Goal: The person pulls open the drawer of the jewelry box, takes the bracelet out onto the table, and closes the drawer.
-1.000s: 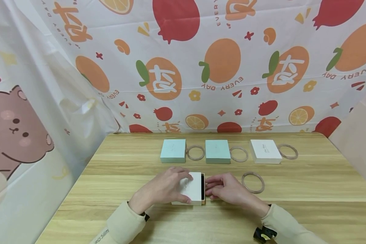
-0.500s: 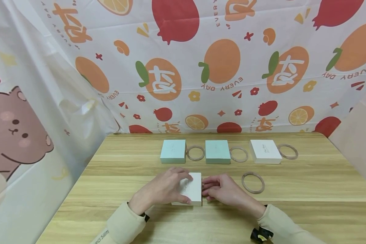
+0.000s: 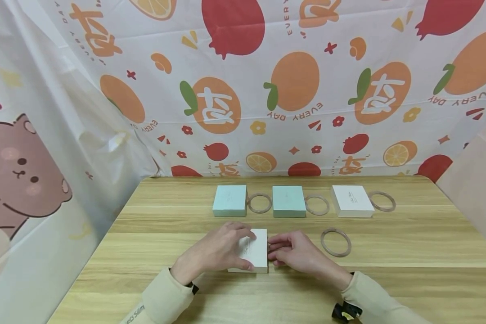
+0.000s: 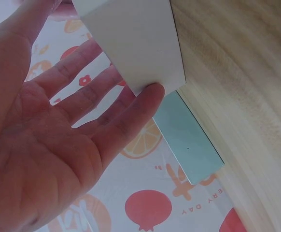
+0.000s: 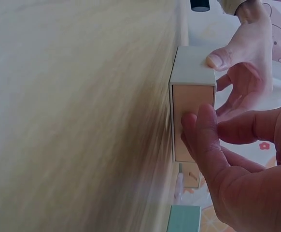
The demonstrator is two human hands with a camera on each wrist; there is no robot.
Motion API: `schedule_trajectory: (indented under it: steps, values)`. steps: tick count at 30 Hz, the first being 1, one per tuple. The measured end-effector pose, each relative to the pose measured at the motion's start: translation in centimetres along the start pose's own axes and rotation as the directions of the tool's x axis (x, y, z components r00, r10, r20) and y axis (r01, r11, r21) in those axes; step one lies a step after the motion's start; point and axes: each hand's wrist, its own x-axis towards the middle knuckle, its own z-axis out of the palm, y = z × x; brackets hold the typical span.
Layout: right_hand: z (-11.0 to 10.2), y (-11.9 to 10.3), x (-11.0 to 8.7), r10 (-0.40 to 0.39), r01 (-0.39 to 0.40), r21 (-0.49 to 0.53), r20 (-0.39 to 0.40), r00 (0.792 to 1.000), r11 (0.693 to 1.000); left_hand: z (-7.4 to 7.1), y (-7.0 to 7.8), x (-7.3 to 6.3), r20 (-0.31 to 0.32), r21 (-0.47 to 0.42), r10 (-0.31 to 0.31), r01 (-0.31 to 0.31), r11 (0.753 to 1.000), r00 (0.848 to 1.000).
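Observation:
A white drawer-style box (image 3: 260, 248) lies on the table in front of me. My left hand (image 3: 218, 249) spans it from the left, holding the sleeve with the thumb at the near edge and the fingers over the far part. Against its right end, the fingertips of my right hand (image 3: 297, 253) press on the tan end of the inner drawer (image 5: 189, 99). That drawer end sits about flush within the white sleeve in the right wrist view. Nearest to the right hand on its other side lies a grey-pink bangle (image 3: 336, 243). What is inside the box is hidden.
Along the back stand two mint-green boxes (image 3: 230, 200) and a white box (image 3: 352, 201), each with a bangle (image 3: 260, 203) at its right. A fruit-print curtain (image 3: 243, 112) hangs behind the wooden table (image 3: 166, 198).
The inner drawer has slid left into the white sleeve under my right fingertips, and its dark interior no longer shows. My left hand has stayed in place.

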Motion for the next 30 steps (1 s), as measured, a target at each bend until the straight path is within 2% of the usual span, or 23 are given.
schedule_trajectory:
  steps: [9,15,22,30]
  values:
    - [0.1,-0.1,0.2,0.009,-0.009,0.009,-0.001,1.000,1.000,-0.1,-0.1,-0.1,-0.007,0.009,0.006,-0.006,1.000,1.000]
    - [-0.9,0.7,-0.6,0.011,-0.011,-0.002,0.005,1.000,1.000,0.0,-0.2,-0.2,-0.016,0.005,0.016,-0.016,1.000,1.000]
    - [-3.6,1.5,-2.9,0.035,-0.036,-0.019,-0.042,0.998,0.999,-0.1,-0.2,-0.2,-0.003,-0.011,0.011,-0.011,1.000,1.000]
    - [-7.5,2.4,-5.7,-0.022,0.017,-0.055,-0.081,0.996,0.998,0.0,-0.1,0.1,-0.003,-0.020,0.022,-0.022,1.000,1.000]
